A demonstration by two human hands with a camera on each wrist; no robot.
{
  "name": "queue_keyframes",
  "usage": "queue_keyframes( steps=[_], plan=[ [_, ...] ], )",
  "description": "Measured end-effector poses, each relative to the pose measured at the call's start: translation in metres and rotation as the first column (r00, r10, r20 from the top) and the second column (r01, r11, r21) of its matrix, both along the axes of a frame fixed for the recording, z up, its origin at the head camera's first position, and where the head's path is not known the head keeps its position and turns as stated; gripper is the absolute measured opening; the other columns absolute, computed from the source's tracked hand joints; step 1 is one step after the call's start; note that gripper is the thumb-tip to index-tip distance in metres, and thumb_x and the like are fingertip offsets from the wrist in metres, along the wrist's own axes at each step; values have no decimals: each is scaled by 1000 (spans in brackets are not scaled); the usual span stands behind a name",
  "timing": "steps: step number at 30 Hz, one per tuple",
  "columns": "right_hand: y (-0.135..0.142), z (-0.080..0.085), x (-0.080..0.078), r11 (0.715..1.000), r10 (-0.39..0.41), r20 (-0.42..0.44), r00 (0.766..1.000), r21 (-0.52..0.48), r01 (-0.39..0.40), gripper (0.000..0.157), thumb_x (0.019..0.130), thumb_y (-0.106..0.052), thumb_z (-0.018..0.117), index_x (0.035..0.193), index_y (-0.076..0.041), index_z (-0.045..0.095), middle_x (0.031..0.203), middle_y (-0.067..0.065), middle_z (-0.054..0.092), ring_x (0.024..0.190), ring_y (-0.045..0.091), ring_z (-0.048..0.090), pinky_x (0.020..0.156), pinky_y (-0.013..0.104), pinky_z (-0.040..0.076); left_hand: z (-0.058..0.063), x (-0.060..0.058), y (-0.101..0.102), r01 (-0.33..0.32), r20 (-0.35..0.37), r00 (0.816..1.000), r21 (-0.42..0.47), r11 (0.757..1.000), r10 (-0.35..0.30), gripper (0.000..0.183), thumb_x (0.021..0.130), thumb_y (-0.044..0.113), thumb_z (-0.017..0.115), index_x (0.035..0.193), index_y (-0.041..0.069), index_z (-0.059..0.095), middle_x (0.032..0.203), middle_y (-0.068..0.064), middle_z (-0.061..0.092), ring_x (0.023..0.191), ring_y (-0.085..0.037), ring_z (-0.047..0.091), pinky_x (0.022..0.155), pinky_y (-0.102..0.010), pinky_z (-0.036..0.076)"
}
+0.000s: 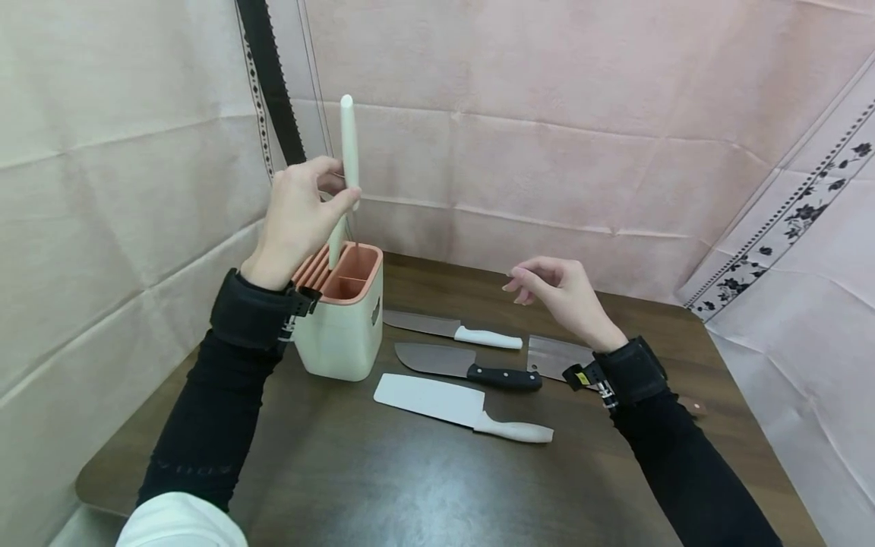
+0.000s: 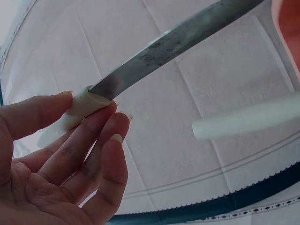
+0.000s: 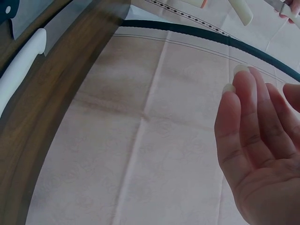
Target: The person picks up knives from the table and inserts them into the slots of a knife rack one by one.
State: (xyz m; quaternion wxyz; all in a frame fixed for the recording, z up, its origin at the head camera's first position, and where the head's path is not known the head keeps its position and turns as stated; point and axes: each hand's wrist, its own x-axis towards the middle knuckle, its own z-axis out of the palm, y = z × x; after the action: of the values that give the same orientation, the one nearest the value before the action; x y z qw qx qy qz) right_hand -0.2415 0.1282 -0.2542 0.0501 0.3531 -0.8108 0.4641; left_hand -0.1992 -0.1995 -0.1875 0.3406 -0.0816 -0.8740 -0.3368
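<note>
My left hand (image 1: pixel 301 209) pinches the pale green handle of a knife (image 1: pixel 349 144) between thumb and fingers. The knife stands upright over the knife block (image 1: pixel 339 338), its blade pointing down. In the left wrist view that blade (image 2: pixel 159 56) runs from the handle toward the block's orange rim (image 2: pixel 287 28). A second pale green handle (image 1: pixel 336 243) sticks up from the block beside the slots. My right hand (image 1: pixel 560 292) hovers over the table's back part with fingers loosely bent and nothing in them. Below it lies a cleaver (image 1: pixel 557 355), partly covered by the wrist.
Right of the block, a white-handled knife (image 1: pixel 488 336), a black-handled knife (image 1: pixel 502 377) and a wide white-bladed knife (image 1: pixel 431 398) lie on the brown table (image 1: pixel 328 471). Cloth (image 1: pixel 547 137) hangs behind the table and at both sides.
</note>
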Motion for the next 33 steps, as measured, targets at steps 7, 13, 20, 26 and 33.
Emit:
queue_keyframes(
  steps=[7, 13, 20, 26, 33],
  plan=[
    [5, -4, 0, 1000, 3, -12, 1000, -12, -3, 16, 93, -9, 53, 99, -1, 66, 80, -1, 68, 68, 17, 63, 67, 29, 55, 2, 1, -11, -38, -9, 999, 1, 999, 38, 24, 86, 8, 59, 105, -7, 62, 92, -26, 72, 78, -31, 65, 71, -41, 46],
    [4, -4, -1, 1000, 7, -9, 1000, -11, -7, 16, 93, -9, 53, 99, -1, 66, 81, -1, 68, 67, 17, 63, 66, 28, 56, 2, 4, -20, -66, -33, 997, -9, 998, 65, 22, 85, 7, 58, 102, -7, 63, 90, -26, 72, 81, -31, 62, 68, -36, 38],
    [2, -4, -1, 1000, 17, -7, 1000, -15, -17, 16, 93, -8, 53, 99, 0, 66, 81, 0, 68, 66, 17, 64, 65, 26, 56, 3, 8, -26, -86, -15, 996, -9, 996, 86, 22, 86, 7, 59, 103, -6, 63, 92, -26, 72, 84, -30, 63, 66, -33, 37],
    [3, -7, -1, 1000, 14, -14, 1000, -12, -15, 16, 92, -7, 53, 98, 1, 66, 80, 1, 69, 65, 17, 64, 64, 26, 56, -1, 9, -31, -108, 9, 994, -28, 994, 108, 22, 86, 7, 58, 104, -4, 64, 94, -25, 72, 80, -30, 65, 67, -36, 41],
    [3, -9, -1, 1000, 1, -17, 1000, 3, 0, 16, 92, -7, 54, 98, 1, 66, 80, 4, 69, 65, 17, 64, 64, 25, 56, -10, 5, -37, -104, 117, 987, -66, 992, 111, 23, 87, 6, 58, 106, -6, 62, 96, -28, 70, 81, -34, 65, 75, -46, 48]
  ],
)
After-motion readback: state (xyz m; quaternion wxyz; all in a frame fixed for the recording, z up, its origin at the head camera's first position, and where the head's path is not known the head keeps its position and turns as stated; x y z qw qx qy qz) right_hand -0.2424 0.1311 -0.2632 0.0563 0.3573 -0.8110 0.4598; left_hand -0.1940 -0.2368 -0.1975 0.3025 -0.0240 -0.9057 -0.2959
